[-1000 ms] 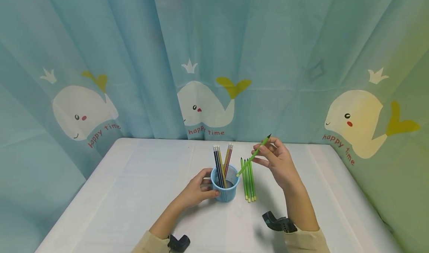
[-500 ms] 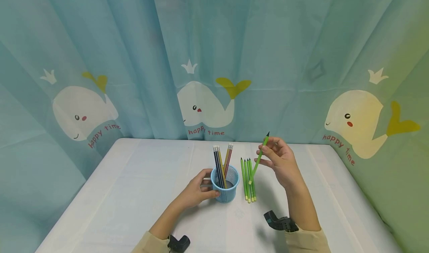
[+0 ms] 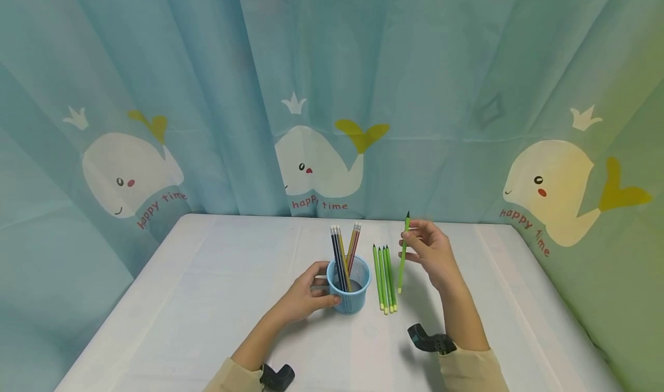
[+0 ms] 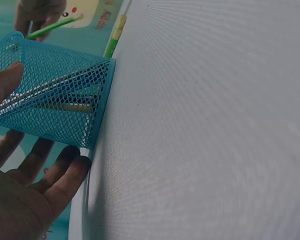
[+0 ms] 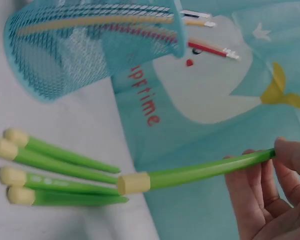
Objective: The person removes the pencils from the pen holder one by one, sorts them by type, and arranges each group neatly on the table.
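Observation:
My left hand [image 3: 302, 297] holds a light blue mesh pencil cup [image 3: 353, 305] upright on the table, thumb in front and fingers round its left side. Several dark, yellow and red pencils [image 3: 355, 240] lean inside with their eraser ends up. In my right hand [image 3: 433, 255], thumb and fingers pinch a green pencil [image 3: 402, 271], its dark point up and its pale yellow end down. Just left of it, several green pencils [image 3: 384, 288] lie side by side on the table, points away from me. The right wrist view shows the held pencil [image 5: 210, 169] close up, apart from the others.
A white-covered table [image 3: 197, 311] spreads around both hands. Behind it hangs a blue-green curtain [image 3: 441, 92] printed with whales. Each wrist wears a black device, such as the right wrist camera [image 3: 430, 340].
My right hand has drawn back from the cup with the green pencil, which has swung from slanting towards the rim to nearly upright, right of the lying pencils. The left hand stays put.

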A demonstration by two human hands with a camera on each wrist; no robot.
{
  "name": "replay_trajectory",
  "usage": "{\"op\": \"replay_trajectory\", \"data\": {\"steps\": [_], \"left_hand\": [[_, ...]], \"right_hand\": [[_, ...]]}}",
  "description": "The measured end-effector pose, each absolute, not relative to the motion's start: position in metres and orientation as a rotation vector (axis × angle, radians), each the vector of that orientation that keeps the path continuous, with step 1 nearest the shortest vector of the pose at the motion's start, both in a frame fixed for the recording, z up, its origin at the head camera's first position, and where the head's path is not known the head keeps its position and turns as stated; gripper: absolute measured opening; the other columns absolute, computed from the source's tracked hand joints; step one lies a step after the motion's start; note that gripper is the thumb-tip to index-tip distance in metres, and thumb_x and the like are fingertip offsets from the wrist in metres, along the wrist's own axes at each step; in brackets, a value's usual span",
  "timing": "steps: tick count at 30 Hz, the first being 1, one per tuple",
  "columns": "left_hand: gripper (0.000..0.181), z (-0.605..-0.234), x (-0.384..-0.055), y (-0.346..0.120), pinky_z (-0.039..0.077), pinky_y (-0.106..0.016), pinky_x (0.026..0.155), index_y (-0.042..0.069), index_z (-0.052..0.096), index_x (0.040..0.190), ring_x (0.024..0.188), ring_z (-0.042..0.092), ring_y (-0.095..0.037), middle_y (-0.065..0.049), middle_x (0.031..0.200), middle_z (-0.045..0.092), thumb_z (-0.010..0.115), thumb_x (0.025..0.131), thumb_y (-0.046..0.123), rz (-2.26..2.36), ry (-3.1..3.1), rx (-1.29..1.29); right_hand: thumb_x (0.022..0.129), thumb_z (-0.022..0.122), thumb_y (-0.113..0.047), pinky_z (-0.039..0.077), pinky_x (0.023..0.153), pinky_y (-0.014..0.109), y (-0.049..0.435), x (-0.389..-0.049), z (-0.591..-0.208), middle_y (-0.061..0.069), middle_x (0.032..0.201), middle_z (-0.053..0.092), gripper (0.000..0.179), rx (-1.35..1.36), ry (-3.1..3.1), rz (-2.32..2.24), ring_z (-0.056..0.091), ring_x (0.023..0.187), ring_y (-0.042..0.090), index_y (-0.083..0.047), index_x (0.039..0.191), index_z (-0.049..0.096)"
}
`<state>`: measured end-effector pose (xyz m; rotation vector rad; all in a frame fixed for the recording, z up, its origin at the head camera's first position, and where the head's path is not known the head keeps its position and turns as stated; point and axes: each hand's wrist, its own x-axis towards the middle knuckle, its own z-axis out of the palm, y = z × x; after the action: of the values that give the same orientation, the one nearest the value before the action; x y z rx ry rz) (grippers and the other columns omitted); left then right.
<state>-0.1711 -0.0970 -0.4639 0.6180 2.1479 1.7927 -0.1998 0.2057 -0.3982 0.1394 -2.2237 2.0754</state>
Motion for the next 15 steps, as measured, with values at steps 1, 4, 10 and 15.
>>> {"op": "replay_trajectory", "data": {"steps": [1,4,10,15], "left_hand": [[0.071,-0.464,-0.171,-0.097,0.056,-0.037,0.097,0.005,0.04,0.144,0.126,0.056,-0.041,-0.021,0.14,0.049,0.079,0.085,0.01,1.793,2.145,0.617],[0.072,-0.464,-0.17,-0.097,0.057,-0.036,0.095,0.007,0.04,0.144,0.126,0.056,-0.04,-0.019,0.141,0.049,0.079,0.085,0.011,1.795,2.141,0.612],[0.072,-0.464,-0.17,-0.098,0.056,-0.036,0.096,0.006,0.04,0.144,0.125,0.057,-0.04,-0.02,0.141,0.049,0.08,0.085,0.011,1.788,2.149,0.612],[0.071,-0.464,-0.171,-0.098,0.057,-0.037,0.095,0.007,0.04,0.144,0.125,0.057,-0.04,-0.02,0.141,0.049,0.079,0.085,0.012,1.793,2.144,0.61]], "right_hand": [[0.098,0.064,-0.017,0.063,0.078,0.035,0.206,-0.201,-0.401,0.014,0.108,0.059,0.039,0.113,-2.249,2.059,0.066,0.095,0.017,-0.001,0.13,0.05],[0.099,0.064,-0.015,0.063,0.078,0.035,0.206,-0.204,-0.407,0.017,0.11,0.06,0.042,0.035,-2.315,2.025,0.067,0.096,0.019,-0.001,0.135,0.049],[0.099,0.061,-0.012,0.062,0.075,0.031,0.207,-0.21,-0.421,0.023,0.115,0.06,0.039,-0.096,-2.424,1.938,0.067,0.093,0.017,-0.004,0.136,0.052],[0.097,0.061,-0.01,0.062,0.072,0.029,0.209,-0.214,-0.43,0.017,0.11,0.062,0.039,-0.151,-2.447,1.918,0.067,0.092,0.018,-0.003,0.135,0.052]]}}
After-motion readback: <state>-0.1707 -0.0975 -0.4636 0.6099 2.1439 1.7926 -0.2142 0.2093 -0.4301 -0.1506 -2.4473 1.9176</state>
